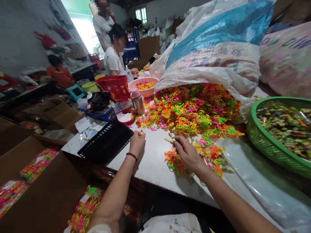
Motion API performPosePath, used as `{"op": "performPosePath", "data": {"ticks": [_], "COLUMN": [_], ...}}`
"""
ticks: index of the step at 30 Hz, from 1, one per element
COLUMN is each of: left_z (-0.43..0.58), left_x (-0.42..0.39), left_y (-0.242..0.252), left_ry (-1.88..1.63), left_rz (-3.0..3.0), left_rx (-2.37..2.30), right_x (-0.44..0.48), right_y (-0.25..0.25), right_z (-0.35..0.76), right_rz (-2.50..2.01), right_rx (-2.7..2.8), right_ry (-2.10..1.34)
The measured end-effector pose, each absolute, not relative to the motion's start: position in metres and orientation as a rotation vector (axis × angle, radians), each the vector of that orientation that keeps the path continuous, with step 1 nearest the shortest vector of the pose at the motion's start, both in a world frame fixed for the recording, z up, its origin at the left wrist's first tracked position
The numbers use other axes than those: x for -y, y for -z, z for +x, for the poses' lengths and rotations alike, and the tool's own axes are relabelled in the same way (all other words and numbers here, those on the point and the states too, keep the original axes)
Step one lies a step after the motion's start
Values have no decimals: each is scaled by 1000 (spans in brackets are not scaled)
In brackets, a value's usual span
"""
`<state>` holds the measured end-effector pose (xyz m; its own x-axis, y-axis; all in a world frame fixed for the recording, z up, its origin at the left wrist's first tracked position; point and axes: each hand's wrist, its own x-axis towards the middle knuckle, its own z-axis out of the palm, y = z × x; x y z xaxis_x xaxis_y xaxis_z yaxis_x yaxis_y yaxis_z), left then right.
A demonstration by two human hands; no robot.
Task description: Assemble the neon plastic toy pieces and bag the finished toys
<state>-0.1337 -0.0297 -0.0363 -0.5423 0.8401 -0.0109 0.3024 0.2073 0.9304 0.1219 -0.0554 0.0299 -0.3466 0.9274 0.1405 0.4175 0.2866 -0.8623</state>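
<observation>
My left hand [137, 142], a red bead bracelet on its wrist, is closed by the right end of a slotted black tray [103, 142]. A small red-and-yellow plastic piece [141, 132] shows at its fingertips; its kind is too small to make out. My right hand [188, 152] pinches a short, thin stick-like piece [171, 136] with a pale, shiny surface. Beneath and around that hand lies a small heap of bright plastic pieces [178, 158], mixed with patterned sticks. Beyond it spreads a larger heap of bright plastic pieces [187, 116].
A large plastic sack [211, 58] lies open over the big heap. At the right stands a green basket [257, 136] of small patterned pieces, beside a clear plastic sheet [257, 174]. A bottle [137, 103] and red bowl [130, 120] stand behind the tray. Cardboard boxes [60, 191] flank the table; people sit beyond.
</observation>
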Motion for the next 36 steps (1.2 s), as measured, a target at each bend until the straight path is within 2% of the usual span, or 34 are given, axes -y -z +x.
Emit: {"op": "performPosePath", "data": {"ticks": [3,5,10,14,21,27,31,36], "left_z": [-137,-133,-114,-111,-146,-142,-123,-116], "left_x": [20,8,-25,-35,-1,46,27,-31], "left_y": [29,26,34,37,16,29,26,18], "left_ry": [-1030,-837,-614,-604,-843,-578,-662,-603], "left_rz": [1422,1761,2314,2309,2067,2187,2211,1996], "left_rx": [-2303,-2373,-2046,-2059,-2379,-2414,-2332,-2396], "right_x": [87,106,137,148,160,166,166,169], "right_y": [-24,-16,0,-2,4,11,9,8], "right_z": [136,141,149,162,188,179,174,177], "right_rz": [-1226,-1206,-1136,-1145,-1272,-1221,-1201,-1245], "right_rx": [1941,1964,2046,2021,1864,1833,1843,1826], "right_ry": [-1010,-1034,-1067,-1069,-1200,-1495,-1536,-1502]}}
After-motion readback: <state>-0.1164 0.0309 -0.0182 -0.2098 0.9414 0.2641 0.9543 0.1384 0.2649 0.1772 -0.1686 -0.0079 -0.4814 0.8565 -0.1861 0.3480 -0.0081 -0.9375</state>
